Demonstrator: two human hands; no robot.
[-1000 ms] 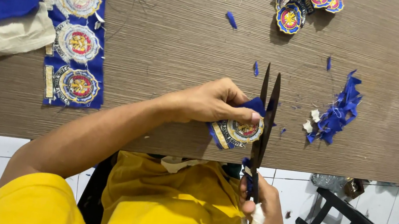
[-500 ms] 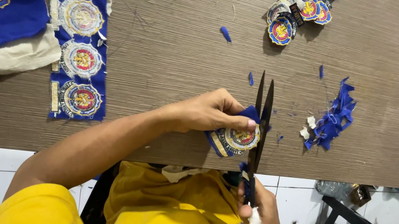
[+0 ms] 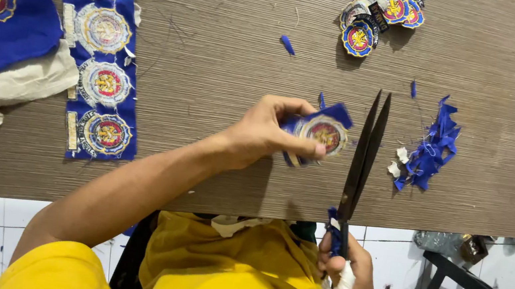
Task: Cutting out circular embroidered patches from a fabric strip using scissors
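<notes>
Blue-bordered round embroidered patch (image 3: 321, 133), one item, pinched in the closed fingers of my left hand (image 3: 266, 133) above the brown woodgrain table (image 3: 216, 58). Black scissors (image 3: 363, 154), blades slightly parted just right of the patch, handles gripped in my right hand (image 3: 343, 277) below the table edge; white wrapping on one finger. Blue fabric strip (image 3: 102, 49) of four uncut patches, far left. Finished patches (image 3: 380, 14), stacked at top. Blue offcuts (image 3: 431, 149), heaped right of the blades.
</notes>
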